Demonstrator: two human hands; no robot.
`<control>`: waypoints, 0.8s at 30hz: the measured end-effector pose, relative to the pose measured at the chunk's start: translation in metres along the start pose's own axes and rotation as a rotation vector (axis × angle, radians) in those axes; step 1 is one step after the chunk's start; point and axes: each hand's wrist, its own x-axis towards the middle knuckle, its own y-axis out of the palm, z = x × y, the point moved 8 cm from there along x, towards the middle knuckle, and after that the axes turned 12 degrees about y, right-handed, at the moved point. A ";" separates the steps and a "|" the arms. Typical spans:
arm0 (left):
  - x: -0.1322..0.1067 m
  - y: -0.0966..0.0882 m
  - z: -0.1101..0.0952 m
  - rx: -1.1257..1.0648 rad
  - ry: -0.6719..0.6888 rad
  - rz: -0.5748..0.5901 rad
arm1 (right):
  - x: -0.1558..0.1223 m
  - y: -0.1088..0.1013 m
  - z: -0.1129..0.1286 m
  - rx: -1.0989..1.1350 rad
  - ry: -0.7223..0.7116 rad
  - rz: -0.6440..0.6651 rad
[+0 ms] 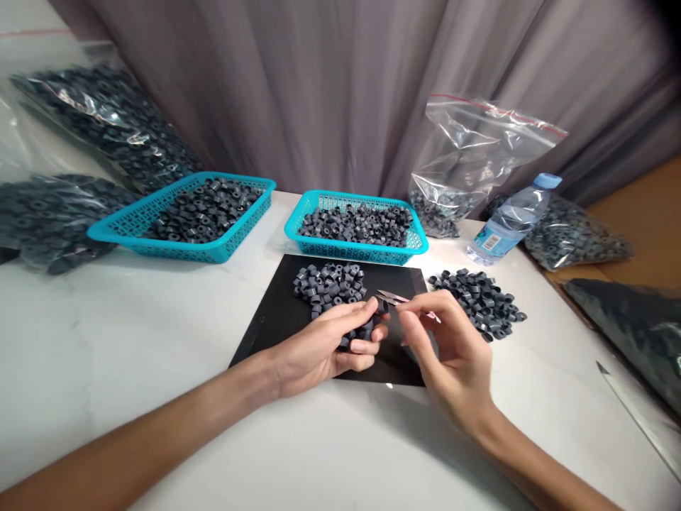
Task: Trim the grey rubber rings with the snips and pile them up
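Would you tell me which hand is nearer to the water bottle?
Right. The right hand sits below-left of the water bottle; the left hand is farther left, over the black mat.

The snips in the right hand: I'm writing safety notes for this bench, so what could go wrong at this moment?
The snips' metal tips point at the left hand's fingertips, which pinch a small grey ring; a slip might nick a finger. The loose pile of rings lies bare on the table near its right edge, so a sweep of the right hand could scatter some.
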 end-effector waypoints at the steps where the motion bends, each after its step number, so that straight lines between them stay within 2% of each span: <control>1: 0.000 0.000 0.000 0.005 -0.002 -0.005 | 0.000 0.002 0.001 -0.033 -0.017 0.014; 5: -0.001 -0.001 0.000 0.030 0.000 -0.021 | 0.003 0.011 0.005 -0.116 -0.065 0.088; 15: -0.003 0.001 -0.005 0.197 0.003 0.021 | 0.002 0.011 0.015 -0.369 -0.268 0.068; 20: 0.000 0.004 -0.009 0.335 0.112 0.128 | 0.003 0.012 0.011 -0.367 -0.253 0.095; 24: 0.001 0.005 -0.011 0.376 0.177 0.104 | 0.004 0.015 0.004 -0.309 -0.175 0.153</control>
